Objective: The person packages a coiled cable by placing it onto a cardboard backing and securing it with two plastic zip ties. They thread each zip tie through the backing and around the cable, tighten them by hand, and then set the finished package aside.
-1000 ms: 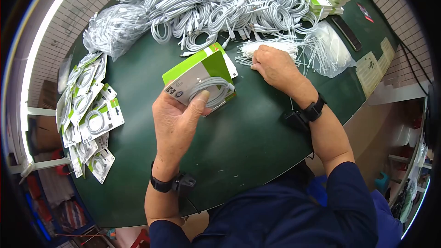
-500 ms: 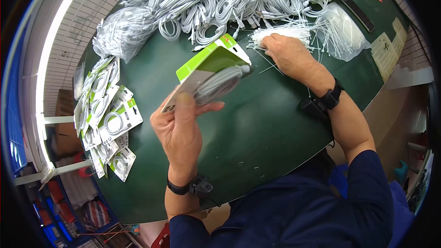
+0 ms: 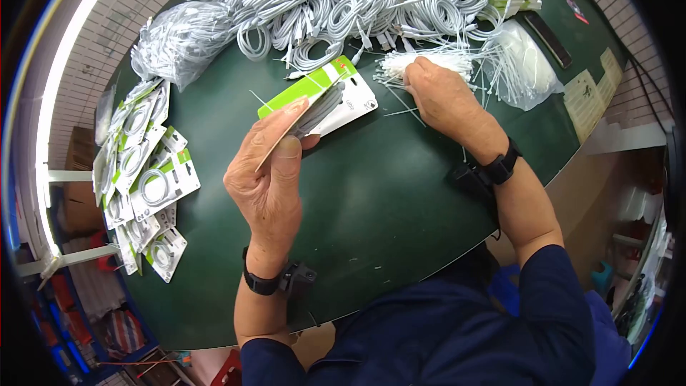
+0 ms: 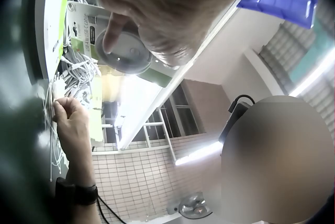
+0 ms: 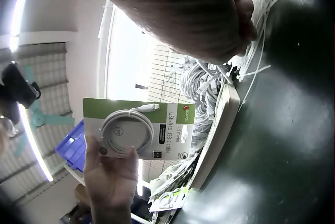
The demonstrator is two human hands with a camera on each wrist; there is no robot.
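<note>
My left hand (image 3: 268, 186), left of centre in the frame, grips a green-and-white card (image 3: 354, 107) between thumb and fingers, with a grey coiled cable (image 3: 325, 111) against it; one panel shows edge-on, and I cannot tell whether this is one folded card or two. My right hand (image 3: 446, 96), upper right of centre, has its fingers curled into a bundle of thin white ties (image 3: 457, 64), pinching at them; how many are caught I cannot tell. As I judge it, the coil could slip or spring wider if my left thumb eases, since it lies loosely in my grip. The card could crease if I squeeze its thin panels too hard. The ties lie crossed and tangled, so pulling one could drag out others, and the loose ties (image 3: 400, 112) on the desk (image 3: 371, 200) could snag under my wrist. Compared with the frame one second ago, when the coil faces up towards my eyes, the card is now turned so that a brown edge shows and the coil sits half hidden. The loose ties just below the bundle are new since then, while my right fingers remain at the bundle.
</note>
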